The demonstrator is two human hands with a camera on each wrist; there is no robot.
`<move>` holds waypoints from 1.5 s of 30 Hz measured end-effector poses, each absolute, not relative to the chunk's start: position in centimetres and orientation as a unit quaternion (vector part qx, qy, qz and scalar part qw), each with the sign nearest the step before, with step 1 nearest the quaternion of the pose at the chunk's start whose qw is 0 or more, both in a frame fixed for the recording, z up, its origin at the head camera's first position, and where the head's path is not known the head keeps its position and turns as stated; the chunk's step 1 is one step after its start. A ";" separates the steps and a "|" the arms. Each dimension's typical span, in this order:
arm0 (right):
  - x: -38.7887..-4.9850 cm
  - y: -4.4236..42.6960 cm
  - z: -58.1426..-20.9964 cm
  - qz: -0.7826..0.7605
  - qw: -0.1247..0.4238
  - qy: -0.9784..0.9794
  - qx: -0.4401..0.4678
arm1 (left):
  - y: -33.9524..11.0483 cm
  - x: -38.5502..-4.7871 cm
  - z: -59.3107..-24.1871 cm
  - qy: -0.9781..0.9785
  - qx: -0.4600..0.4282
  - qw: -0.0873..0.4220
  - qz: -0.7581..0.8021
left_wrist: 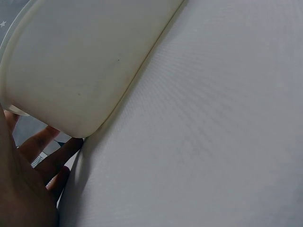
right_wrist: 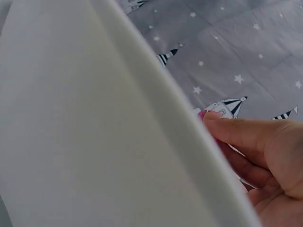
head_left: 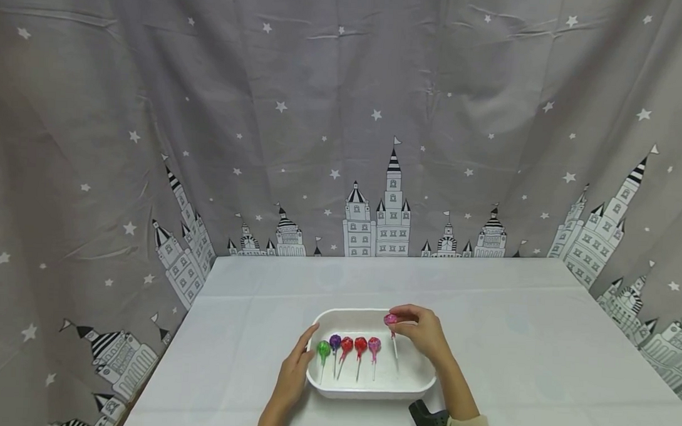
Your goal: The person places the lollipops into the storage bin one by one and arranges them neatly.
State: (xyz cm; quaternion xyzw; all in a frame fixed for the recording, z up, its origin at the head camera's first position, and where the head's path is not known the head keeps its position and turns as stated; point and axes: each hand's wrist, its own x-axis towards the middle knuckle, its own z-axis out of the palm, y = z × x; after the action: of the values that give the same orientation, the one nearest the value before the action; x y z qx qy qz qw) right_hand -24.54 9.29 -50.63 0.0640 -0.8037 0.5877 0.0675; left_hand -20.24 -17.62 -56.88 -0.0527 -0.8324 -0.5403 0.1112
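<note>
A white tray (head_left: 368, 392) stands on the table with several wrapped lollipops in a row: a green lollipop (head_left: 324, 349), a purple lollipop (head_left: 335, 342), two red lollipops (head_left: 361, 345) and a pink lollipop (head_left: 374, 345). My left hand (head_left: 293, 372) holds the tray's left end, thumb at the rim; in the left wrist view its fingers (left_wrist: 60, 160) touch the outer wall. Over the tray's right part, my right hand (head_left: 424, 334) pinches another pink lollipop (head_left: 390, 319) by its head, the stick pointing down. Only a sliver of its pink wrapper (right_wrist: 202, 114) shows past the rim in the right wrist view.
A white cloth covers the table (head_left: 511, 332). Behind and beside it hangs a grey curtain (head_left: 323, 68) printed with stars and castles. A black device (head_left: 426, 418) is at my right wrist, near the tray's front right corner.
</note>
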 end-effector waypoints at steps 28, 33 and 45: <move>-23.1 7.2 -51.9 0.577 0.061 -0.814 0.037 | -17.8 -20.1 -57.1 -0.834 -0.067 0.130 -0.532; -23.0 7.2 -51.9 0.553 0.063 -0.831 0.027 | -17.8 -20.2 -57.1 -0.837 -0.061 0.120 -0.530; -23.0 7.1 -52.5 0.523 0.085 -0.848 0.023 | -17.7 -20.3 -57.0 -0.842 -0.065 0.125 -0.521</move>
State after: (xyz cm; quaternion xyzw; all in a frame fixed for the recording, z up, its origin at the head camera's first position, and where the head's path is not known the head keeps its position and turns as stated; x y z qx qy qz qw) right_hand -23.02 7.14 -52.51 0.0225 -0.8476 0.5233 0.0846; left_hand -20.30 -17.68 -57.03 -0.0646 -0.8417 -0.5212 0.1254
